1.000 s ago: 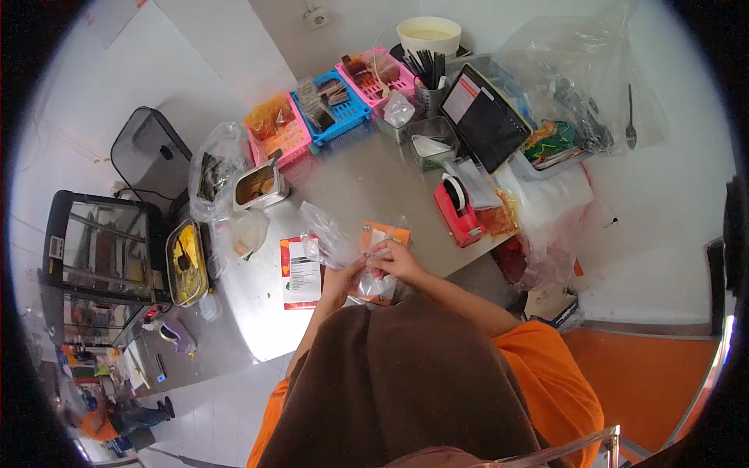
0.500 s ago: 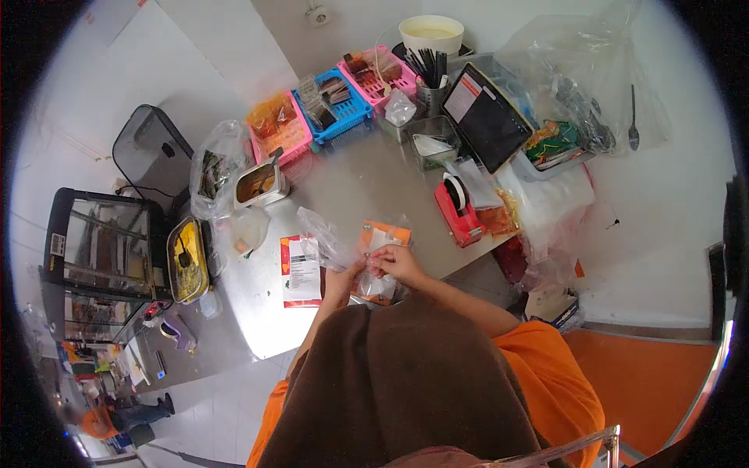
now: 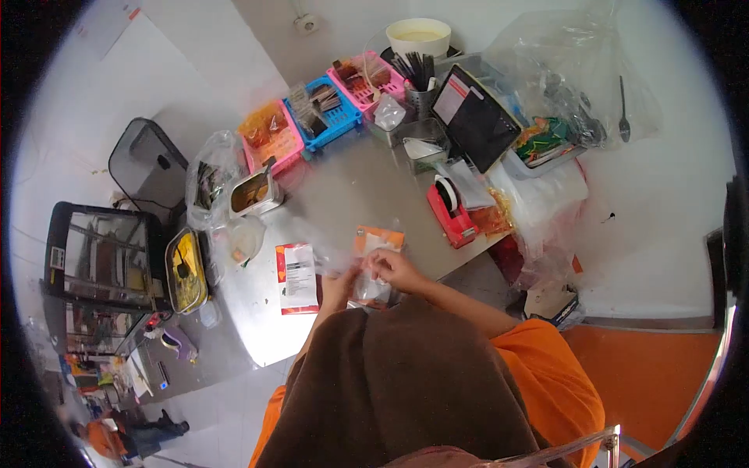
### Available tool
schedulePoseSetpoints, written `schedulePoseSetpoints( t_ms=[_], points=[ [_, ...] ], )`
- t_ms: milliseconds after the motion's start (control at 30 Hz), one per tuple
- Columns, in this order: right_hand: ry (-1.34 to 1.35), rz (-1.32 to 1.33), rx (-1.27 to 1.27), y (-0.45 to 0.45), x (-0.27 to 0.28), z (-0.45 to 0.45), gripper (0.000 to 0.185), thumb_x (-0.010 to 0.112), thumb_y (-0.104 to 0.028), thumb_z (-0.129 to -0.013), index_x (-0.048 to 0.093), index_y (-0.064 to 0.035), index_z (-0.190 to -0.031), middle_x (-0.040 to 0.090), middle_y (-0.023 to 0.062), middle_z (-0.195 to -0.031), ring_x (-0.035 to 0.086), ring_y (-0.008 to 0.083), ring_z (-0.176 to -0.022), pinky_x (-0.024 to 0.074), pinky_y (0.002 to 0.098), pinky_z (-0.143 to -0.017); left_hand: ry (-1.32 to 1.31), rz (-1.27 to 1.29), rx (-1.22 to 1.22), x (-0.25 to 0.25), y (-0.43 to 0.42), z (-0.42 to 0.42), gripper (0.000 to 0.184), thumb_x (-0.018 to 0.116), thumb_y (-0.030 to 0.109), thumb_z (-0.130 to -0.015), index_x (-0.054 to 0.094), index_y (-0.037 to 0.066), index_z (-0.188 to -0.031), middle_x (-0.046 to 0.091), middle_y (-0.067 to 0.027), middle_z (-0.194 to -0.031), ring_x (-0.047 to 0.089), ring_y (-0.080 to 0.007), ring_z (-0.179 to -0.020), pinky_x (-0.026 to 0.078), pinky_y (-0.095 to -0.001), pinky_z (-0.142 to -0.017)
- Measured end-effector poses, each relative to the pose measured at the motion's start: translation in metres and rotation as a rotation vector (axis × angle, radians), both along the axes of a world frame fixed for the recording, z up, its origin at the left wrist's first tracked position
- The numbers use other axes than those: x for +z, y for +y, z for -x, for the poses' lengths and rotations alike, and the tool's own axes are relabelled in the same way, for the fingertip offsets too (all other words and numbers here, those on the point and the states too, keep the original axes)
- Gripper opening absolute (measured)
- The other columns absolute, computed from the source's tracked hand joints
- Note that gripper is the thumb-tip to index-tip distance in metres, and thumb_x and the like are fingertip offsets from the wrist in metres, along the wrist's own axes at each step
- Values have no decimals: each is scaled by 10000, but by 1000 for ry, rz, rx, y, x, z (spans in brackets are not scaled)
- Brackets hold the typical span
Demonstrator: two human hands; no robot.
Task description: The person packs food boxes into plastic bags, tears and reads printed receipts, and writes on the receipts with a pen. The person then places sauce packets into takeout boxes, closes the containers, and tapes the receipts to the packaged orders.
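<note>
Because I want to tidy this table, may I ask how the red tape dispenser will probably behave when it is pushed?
The red tape dispenser would probably feel stiff, as its body has a firm, moulded outline. It would likely slide rather than roll, being long and angular on a smooth-looking metal table. Its round tape roll might turn.

Colours I read remotely: red-and-white packet (image 3: 298, 282); orange-and-white packet (image 3: 380, 239); pink baskets (image 3: 290, 155); blue basket (image 3: 334, 136); red tape dispenser (image 3: 459, 231); cream bowl (image 3: 419, 47); brown apron (image 3: 390, 382); orange sleeve (image 3: 555, 370).
</note>
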State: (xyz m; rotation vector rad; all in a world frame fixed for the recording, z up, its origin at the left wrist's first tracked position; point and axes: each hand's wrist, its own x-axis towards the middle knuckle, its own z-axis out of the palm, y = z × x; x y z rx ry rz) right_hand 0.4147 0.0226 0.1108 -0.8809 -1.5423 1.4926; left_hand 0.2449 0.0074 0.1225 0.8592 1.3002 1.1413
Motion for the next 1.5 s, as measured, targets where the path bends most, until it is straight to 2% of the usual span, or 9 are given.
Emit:
schedulePoseSetpoints(
  t_ms=[167, 400, 500, 567, 667, 767, 1233, 1367, 1500],
  points=[
    [106, 49, 50, -11, -7, -33, 80, 468, -109, -867, 504, -53, -912, 518, 8, -795, 499, 70, -688, 417, 218, -611, -315, 99, 134, 5, -1, -27, 269, 625, 18, -756, 519, 24, -1002, 586, -73, -936, 583, -151, -816, 486, -240, -660],
    [-314, -360, -1023, 14, -5, -199, 42, 556, -54, -789, 537, -18, -800, 545, 62, -805, 518, 161, -759, 409, 271, -704, -492, 129, 138, -1, 39, -46, 277, 537, 36, -829, 479, -6, -1097, 564, -108, -1041, 557, -165, -931, 468, -252, -818],
    [-924, -591, -1338, 34, 12, -288, 105, 535, 7, -718, 555, -9, -819, 564, 141, -883, 542, 287, -817, 424, 323, -739, -632, 97, 36, -1, 65, -63, 317, 499, 151, -875, 447, -27, -1132, 534, -122, -1101, 489, -178, -1060, 374, -285, -961],
    [-982, -678, -1275, 59, -16, -354, 154, 557, -19, -671, 576, -20, -824, 576, 157, -915, 534, 321, -859, 434, 375, -722, -695, 110, -41, -1, 81, -73, 341, 491, 160, -880, 422, -36, -1150, 519, -130, -1122, 487, -195, -1065, 364, -297, -967],
    [-1183, -36, -794, 90, -68, -455, 129, 586, -50, -638, 591, -42, -766, 597, 130, -897, 548, 293, -851, 447, 388, -682, -623, 37, -147, 11, 98, -84, 345, 509, 162, -871, 384, -8, -1144, 501, -120, -1093, 477, -247, -1084, 363, -338, -959],
    [-1349, -177, -414, 103, -40, -462, 95, 609, -71, -591, 592, -52, -682, 605, 125, -795, 560, 282, -784, 456, 387, -639, -327, -88, -13, 18, 97, -93, 307, 527, 125, -851, 384, 15, -1100, 489, -107, -1063, 478, -250, -1081, 402, -349, -901],
    [-1021, -469, -568, 87, 20, -448, 81, 532, -74, -747, 529, 7, -750, 535, 145, -754, 521, 272, -729, 417, 352, -655, 253, -258, 178, -10, 46, -63, 318, 563, 7, -746, 440, 46, -1037, 506, -65, -1014, 492, -123, -794, 412, -243, -674],
    [-753, -375, -711, 58, 74, -405, 191, 496, -167, -842, 514, 22, -827, 536, 123, -767, 500, 241, -712, 396, 318, -678, 193, -389, -93, 25, 34, -89, 296, 544, -30, -764, 450, 58, -1030, 505, -39, -987, 487, -108, -796, 389, -239, -731],
    [-258, -325, -1193, 8, 137, -318, 264, 443, -235, -899, 494, 9, -814, 486, 30, -740, 432, 132, -694, 370, 264, -645, 25, -215, -866, 52, 25, -91, 380, 548, 244, -833, 429, 36, -1128, 498, -60, -1027, 472, -156, -953, 367, -288, -845]
  ],
)
